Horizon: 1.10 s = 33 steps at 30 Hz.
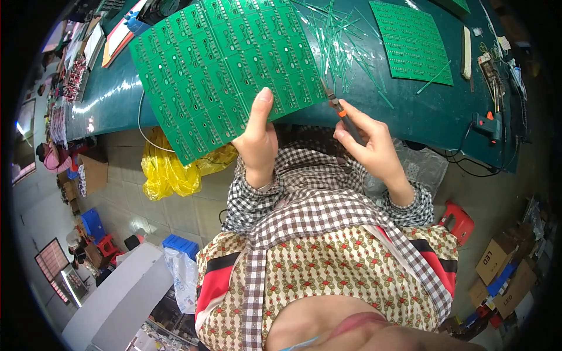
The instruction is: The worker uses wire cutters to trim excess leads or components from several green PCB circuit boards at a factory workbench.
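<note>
Patterned clothing (328,263) lies below a dark tool (348,123), long axis pointing up-left.

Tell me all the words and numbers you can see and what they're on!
Upper brown cardboard box, lower right: dark printed letters, which I won't copy.
Lower brown cardboard box: dark printed letters, also not copied.
Large green rectangular circuit-board sheet in the left hand: any print is too small to read.

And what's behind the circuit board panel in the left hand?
Past the edges of the circuit board panel, the green tabletop and yellow plastic bag show. It covers parts of both and most fingers of the left hand.
</note>
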Available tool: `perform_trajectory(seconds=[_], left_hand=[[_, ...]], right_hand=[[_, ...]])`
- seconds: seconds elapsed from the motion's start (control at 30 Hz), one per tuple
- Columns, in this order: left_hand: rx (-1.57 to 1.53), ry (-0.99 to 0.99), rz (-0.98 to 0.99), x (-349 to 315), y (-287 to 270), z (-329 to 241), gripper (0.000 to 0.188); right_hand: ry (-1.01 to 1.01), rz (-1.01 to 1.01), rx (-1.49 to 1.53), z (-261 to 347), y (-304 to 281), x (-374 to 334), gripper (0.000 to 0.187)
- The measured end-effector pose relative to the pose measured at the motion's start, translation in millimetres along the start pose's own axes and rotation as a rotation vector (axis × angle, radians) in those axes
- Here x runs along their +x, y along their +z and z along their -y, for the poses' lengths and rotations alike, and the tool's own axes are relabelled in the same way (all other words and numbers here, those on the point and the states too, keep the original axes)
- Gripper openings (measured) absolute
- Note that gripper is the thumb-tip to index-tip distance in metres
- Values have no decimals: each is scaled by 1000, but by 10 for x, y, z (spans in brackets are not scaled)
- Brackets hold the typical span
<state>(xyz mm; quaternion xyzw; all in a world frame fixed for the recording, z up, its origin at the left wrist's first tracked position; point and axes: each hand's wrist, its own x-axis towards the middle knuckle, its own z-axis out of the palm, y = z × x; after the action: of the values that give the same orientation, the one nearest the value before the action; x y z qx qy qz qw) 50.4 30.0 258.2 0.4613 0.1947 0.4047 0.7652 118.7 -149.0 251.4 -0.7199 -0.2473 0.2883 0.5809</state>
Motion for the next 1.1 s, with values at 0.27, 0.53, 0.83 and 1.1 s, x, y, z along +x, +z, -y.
perform_trajectory(seconds=[0.27,0.53,0.83,1.1], left_hand=[[603,289,-6,-210,316,75,24],[-77,-31,9,-88,182,-34,39],[-172,-153,31,-93,202,-43,42],[517,251,65,-245,312,95,30]], right_hand=[[-69,-218,-726,141,79,94,51],[16,36,286,178,-294,217,55],[119,171,386,244,-347,260,56],[-212,-347,-550,115,-17,290,52]])
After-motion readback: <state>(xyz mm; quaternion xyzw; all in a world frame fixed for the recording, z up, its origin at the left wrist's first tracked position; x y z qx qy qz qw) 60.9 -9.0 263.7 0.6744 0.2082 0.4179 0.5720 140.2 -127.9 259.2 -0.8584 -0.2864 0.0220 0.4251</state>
